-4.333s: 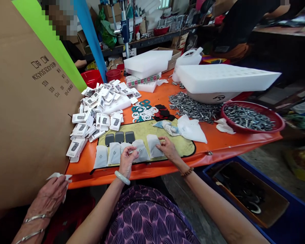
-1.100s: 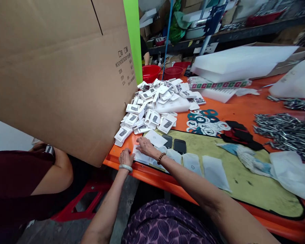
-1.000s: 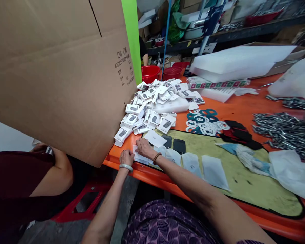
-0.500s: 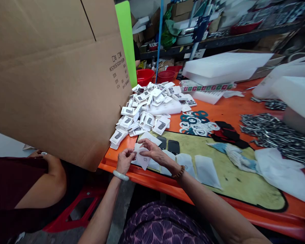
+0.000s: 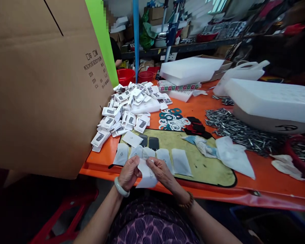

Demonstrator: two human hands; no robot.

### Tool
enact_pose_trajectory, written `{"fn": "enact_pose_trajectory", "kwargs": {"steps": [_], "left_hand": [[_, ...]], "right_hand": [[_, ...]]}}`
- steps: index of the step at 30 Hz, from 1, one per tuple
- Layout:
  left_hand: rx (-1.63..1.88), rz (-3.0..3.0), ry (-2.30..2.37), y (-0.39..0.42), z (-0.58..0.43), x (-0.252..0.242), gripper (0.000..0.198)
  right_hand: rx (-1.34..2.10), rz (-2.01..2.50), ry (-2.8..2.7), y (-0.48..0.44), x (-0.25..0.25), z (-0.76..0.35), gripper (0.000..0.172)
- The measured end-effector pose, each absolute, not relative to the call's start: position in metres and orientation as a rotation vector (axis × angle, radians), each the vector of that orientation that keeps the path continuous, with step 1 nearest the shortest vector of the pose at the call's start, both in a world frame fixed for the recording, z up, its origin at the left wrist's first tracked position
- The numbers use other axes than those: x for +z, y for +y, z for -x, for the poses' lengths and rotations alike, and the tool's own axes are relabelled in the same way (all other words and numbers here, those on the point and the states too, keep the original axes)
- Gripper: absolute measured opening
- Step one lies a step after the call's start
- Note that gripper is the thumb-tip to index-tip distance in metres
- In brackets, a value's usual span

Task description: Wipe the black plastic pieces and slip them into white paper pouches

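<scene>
Just in front of my body, both hands pinch the upper edge of a small white translucent plastic pouch printed with a small triangle mark. My left hand, with a pale bangle at the wrist, is closed on its left side. On the right side, my right hand grips with thumb and fingers. Beyond them, several similar pouches lie in a row on the yellow-green mat. Behind that row are two dark rounded-square pieces and a flat white stack bearing a similar mark.
A large cardboard box walls off the left. Small white printed boxes are heaped beside it. Ring-shaped pieces, a dark cloth, and metal pins lie beyond the mat on the orange table. A red stool stands lower left.
The view has turned rightward. Both hands have drawn the pouch from over the mat back toward my body, past the table's front edge. More of the pouch row shows now.
</scene>
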State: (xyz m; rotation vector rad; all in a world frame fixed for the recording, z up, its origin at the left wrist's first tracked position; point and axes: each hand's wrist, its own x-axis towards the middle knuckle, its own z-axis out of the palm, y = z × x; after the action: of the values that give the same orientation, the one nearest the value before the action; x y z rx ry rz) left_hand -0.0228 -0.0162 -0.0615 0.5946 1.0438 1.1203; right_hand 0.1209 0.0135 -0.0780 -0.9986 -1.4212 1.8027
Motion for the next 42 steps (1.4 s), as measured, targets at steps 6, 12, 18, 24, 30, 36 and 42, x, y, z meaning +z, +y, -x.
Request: {"fn": "enact_pose_trajectory", "kwargs": {"steps": [6, 12, 18, 24, 30, 36, 42], "left_hand": [[0.785, -1.142, 1.229, -0.006, 0.036, -0.063, 0.038], [0.548, -1.746, 1.526, 0.011, 0.044, -0.054, 0.009], [0.449, -1.885, 1.397, 0.019, 0.042, -0.055, 0.007], [0.539, -1.899, 1.417, 0.028, 0.045, -0.056, 0.007], [0.559, -1.858, 1.329, 0.032, 0.044, -0.052, 0.013], [0.732, -1.871, 1.274, 0.028, 0.04, -0.045, 0.009], [0.852, -1.833, 1.248, 0.019, 0.032, -0.035, 0.014]], "right_hand": [[1.792, 1.032, -1.814, 0.049, -0.102, -0.155, 0.048], [0.802, 1.396, -2.351, 0.136, -0.114, -0.165, 0.044], [0.795, 1.546, -2.57, 0.176, -0.123, -0.152, 0.057], [0.843, 1.439, -2.538, 0.176, -0.115, -0.164, 0.035], [1.113, 1.136, -1.848, 0.136, -0.076, -0.176, 0.021], [1.405, 0.889, -1.439, 0.088, -0.046, -0.163, 0.034], [1.494, 0.825, -1.662, 0.074, -0.041, -0.165, 0.025]]}}
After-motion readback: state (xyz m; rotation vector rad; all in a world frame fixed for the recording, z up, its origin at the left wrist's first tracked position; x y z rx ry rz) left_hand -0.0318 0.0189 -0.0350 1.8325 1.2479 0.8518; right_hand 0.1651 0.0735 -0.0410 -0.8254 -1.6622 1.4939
